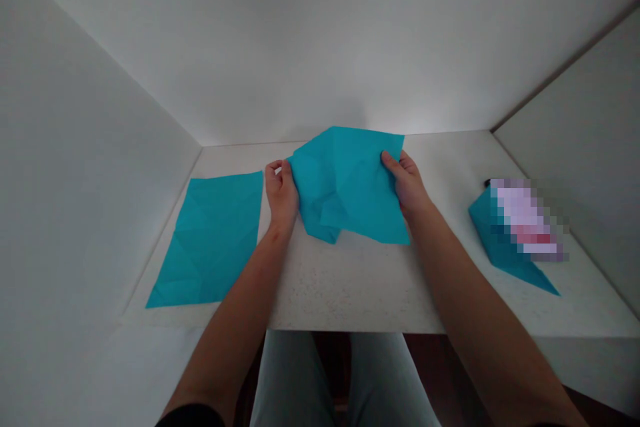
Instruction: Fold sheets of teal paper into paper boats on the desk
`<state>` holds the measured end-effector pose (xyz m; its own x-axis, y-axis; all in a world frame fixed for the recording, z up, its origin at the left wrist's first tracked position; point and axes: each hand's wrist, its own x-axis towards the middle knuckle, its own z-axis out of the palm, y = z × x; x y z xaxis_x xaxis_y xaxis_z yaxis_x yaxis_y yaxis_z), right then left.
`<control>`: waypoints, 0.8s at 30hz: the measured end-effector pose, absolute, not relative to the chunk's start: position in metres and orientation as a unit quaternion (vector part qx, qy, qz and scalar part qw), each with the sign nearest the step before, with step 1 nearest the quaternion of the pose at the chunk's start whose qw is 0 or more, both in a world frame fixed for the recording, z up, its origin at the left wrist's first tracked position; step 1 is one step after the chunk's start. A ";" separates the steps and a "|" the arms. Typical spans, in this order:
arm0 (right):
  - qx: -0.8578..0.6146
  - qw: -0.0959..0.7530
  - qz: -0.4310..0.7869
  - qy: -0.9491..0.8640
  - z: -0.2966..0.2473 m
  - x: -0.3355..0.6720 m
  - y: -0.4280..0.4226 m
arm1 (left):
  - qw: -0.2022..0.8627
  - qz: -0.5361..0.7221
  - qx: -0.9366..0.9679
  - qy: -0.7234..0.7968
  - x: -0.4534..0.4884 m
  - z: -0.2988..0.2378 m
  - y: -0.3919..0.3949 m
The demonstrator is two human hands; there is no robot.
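The creased turquoise paper sheet is held up between the person's two hands over the middle of the white tabletop; whether its lower edge touches the surface cannot be told. The left hand grasps its left edge, fingers curled, where the paper buckles and a lower corner hangs folded under. The right hand pinches the right edge, thumb on the near face, and that half lies fairly smooth. To handle it well, an even, light pull from both edges seems best; a hard tug could tear along a crease, and the buckled left part probably needs the more careful grip. Near the left forearm, a second turquoise sheet lies open, marked by crossing creases. Well apart on the right, a folded turquoise paper lies beneath or beside a blurred, pale item, too pixelated to identify.
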<state>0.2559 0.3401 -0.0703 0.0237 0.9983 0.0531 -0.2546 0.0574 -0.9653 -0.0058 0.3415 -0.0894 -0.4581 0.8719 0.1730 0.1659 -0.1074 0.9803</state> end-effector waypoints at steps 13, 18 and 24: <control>-0.581 0.500 0.307 -0.564 -0.084 0.304 0.352 | 0.235 0.571 0.482 0.621 -0.025 -0.084 0.346; -0.671 0.371 0.151 -0.624 -0.092 0.317 0.353 | 0.196 0.534 0.522 0.636 -0.032 -0.081 0.343; -0.704 0.344 -0.002 -0.621 -0.083 0.305 0.347 | 0.074 0.448 0.677 0.580 -0.010 -0.069 0.328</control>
